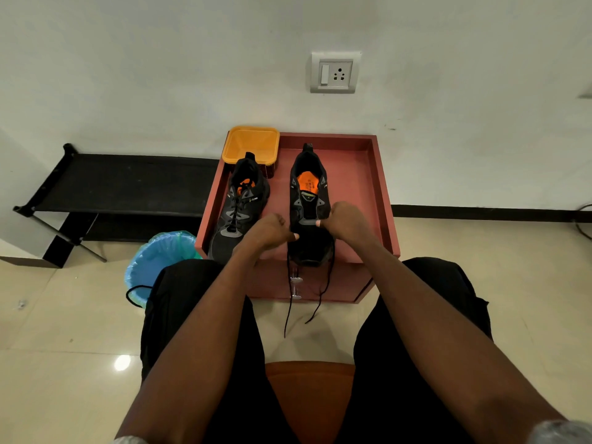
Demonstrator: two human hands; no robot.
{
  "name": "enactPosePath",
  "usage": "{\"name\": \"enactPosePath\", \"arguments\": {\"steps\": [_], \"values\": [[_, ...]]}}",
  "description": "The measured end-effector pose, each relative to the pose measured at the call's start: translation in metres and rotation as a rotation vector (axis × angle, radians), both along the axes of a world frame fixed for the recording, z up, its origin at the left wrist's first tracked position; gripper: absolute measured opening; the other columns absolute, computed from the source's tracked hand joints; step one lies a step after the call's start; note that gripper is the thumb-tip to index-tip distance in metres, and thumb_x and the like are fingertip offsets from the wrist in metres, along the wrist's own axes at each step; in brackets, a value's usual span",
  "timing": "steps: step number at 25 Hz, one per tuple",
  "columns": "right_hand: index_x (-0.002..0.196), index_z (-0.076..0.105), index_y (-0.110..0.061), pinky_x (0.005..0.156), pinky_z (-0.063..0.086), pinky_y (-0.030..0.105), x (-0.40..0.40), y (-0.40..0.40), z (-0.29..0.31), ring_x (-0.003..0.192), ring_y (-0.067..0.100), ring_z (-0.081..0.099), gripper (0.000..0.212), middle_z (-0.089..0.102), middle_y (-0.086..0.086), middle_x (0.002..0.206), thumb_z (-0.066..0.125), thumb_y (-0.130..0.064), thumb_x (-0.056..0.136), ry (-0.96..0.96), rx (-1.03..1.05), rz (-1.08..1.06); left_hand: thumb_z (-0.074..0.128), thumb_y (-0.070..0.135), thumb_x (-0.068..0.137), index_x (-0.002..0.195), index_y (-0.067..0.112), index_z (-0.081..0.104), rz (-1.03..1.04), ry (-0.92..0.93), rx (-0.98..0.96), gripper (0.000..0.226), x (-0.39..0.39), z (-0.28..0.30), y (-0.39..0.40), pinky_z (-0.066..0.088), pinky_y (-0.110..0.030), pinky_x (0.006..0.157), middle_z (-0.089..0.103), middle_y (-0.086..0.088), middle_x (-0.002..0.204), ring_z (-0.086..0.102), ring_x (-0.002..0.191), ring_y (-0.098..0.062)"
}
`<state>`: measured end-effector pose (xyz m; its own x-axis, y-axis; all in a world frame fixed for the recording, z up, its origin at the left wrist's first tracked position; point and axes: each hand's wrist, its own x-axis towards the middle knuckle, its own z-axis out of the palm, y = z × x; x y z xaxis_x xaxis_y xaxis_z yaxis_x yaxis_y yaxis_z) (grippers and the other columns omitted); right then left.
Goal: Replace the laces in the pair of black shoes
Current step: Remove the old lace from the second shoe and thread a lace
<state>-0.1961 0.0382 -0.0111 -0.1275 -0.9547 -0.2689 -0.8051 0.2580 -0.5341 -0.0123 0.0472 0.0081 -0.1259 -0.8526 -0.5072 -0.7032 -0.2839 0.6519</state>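
Right-hand black shoe sits on the reddish cabinet top, toe toward the person, heel toward the wall, orange insole showing. Eyelets mostly bare; a black lace is threaded only near the toe, both loose ends hanging over the cabinet front, past the chrome drawer handle, down toward the floor.

Left hand at the shoe's left edge near the toe, fingers curled, tips pinched together right at the lace row; whether the lace is between them cannot be told. Right hand at the shoe's right side, fingers curled, touching the upper; what it holds is hidden.

Second black shoe lies just left, fully laced, apart from both hands. Behind it, an orange square container on the cabinet's back corner.

Blue-lined bin on the floor left of the cabinet; low black rack against the wall; wall socket above.
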Motion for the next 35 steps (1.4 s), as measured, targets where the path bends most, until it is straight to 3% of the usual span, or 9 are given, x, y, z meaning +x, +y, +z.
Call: {"name": "enactPosePath", "arguments": {"steps": [3, 6, 12, 15, 19, 25, 29, 32, 35], "values": [[0.095, 0.061, -0.008, 0.065, 0.045, 0.032, 0.002, 0.006, -0.007, 0.078, 0.021, 0.06, 0.021, 0.061, 0.005, 0.085, 0.071, -0.026, 0.088, -0.017, 0.126, 0.001, 0.072, 0.021, 0.089, 0.073, 0.018, 0.041, -0.003, -0.019, -0.014, 0.035, -0.007, -0.003, 0.003, 0.035, -0.027, 0.06, 0.042, 0.0, 0.07, 0.039, 0.063, -0.013], [0.083, 0.058, -0.006, 0.059, 0.044, 0.031, 0.003, 0.011, 0.005, 0.07, 0.02, 0.057, 0.008, 0.061, 0.009, 0.079, 0.06, -0.011, 0.088, -0.241, 0.125, -0.157, 0.068, 0.019, 0.09, 0.071, 0.017, 0.041, 0.09, 0.025, -0.091, 0.033, -0.01, -0.002, 0.003, 0.037, -0.028, 0.059, 0.045, -0.001, 0.068, 0.043, 0.062, -0.013], [0.113, 0.064, -0.007, 0.076, 0.058, 0.032, -0.012, 0.026, 0.062, 0.084, 0.023, 0.073, 0.021, 0.075, 0.015, 0.098, 0.054, 0.0, 0.095, -0.961, 0.213, -0.098, 0.049, 0.006, 0.098, 0.107, 0.007, 0.06, 0.263, 0.758, 0.214, 0.014, -0.016, 0.023, 0.012, 0.051, -0.033, 0.088, 0.072, -0.011, 0.098, 0.068, 0.093, -0.022], [0.113, 0.069, -0.008, 0.066, 0.052, 0.015, -0.016, 0.034, 0.072, 0.084, 0.003, 0.07, 0.025, 0.076, 0.007, 0.101, 0.058, 0.001, 0.093, -0.85, 0.056, -0.024, 0.05, 0.015, 0.098, 0.121, 0.005, 0.058, 0.113, 0.97, 0.369, 0.026, -0.014, 0.03, 0.02, 0.046, -0.039, 0.103, 0.072, -0.016, 0.107, 0.067, 0.104, -0.029], [0.105, 0.069, -0.005, 0.048, 0.041, 0.012, -0.026, 0.029, 0.068, 0.062, 0.005, 0.061, 0.015, 0.071, 0.003, 0.086, 0.063, -0.002, 0.092, -0.773, -0.121, -0.312, 0.056, 0.009, 0.093, 0.116, 0.001, 0.058, 0.103, 0.893, 0.29, 0.024, -0.002, 0.037, 0.019, 0.052, -0.032, 0.074, 0.066, -0.007, 0.081, 0.062, 0.073, -0.018], [0.087, 0.065, -0.009, 0.05, 0.04, 0.02, -0.05, 0.009, 0.051, 0.053, 0.007, 0.055, 0.014, 0.067, -0.001, 0.062, 0.054, -0.01, 0.096, -0.993, 0.147, -0.759, 0.053, 0.01, 0.097, 0.102, 0.01, 0.065, 0.552, 0.516, -0.038, 0.013, 0.037, 0.035, -0.004, 0.034, -0.022, 0.051, 0.066, -0.002, 0.08, 0.05, 0.06, -0.008], [0.104, 0.064, -0.004, 0.059, 0.04, 0.023, -0.026, 0.014, 0.055, 0.07, 0.01, 0.053, 0.015, 0.062, 0.005, 0.089, 0.057, -0.006, 0.091, -0.346, -0.16, -0.393, 0.059, 0.007, 0.093, 0.101, 0.008, 0.063, 0.422, 0.368, -0.092, 0.009, 0.028, 0.028, -0.003, 0.035, -0.02, 0.048, 0.072, -0.004, 0.082, 0.053, 0.056, -0.007], [0.128, 0.057, -0.013, 0.084, 0.052, 0.024, -0.002, 0.021, 0.063, 0.101, 0.01, 0.062, 0.036, 0.065, 0.001, 0.115, 0.066, -0.013, 0.093, -0.648, -0.028, 0.075, 0.062, 0.006, 0.092, 0.099, 0.003, 0.062, 0.186, 0.45, -0.021, 0.007, 0.007, 0.028, 0.0, 0.034, -0.021, 0.046, 0.072, -0.007, 0.077, 0.053, 0.055, -0.01], [0.115, 0.064, -0.012, 0.081, 0.055, 0.022, 0.006, 0.023, 0.061, 0.088, 0.009, 0.068, 0.022, 0.072, 0.004, 0.1, 0.065, -0.01, 0.093, -0.642, 0.084, 0.258, 0.067, 0.009, 0.09, 0.089, 0.006, 0.065, 0.148, 0.512, 0.0, 0.004, -0.002, 0.029, -0.001, 0.033, -0.023, 0.047, 0.07, -0.007, 0.073, 0.052, 0.053, -0.011]]}}
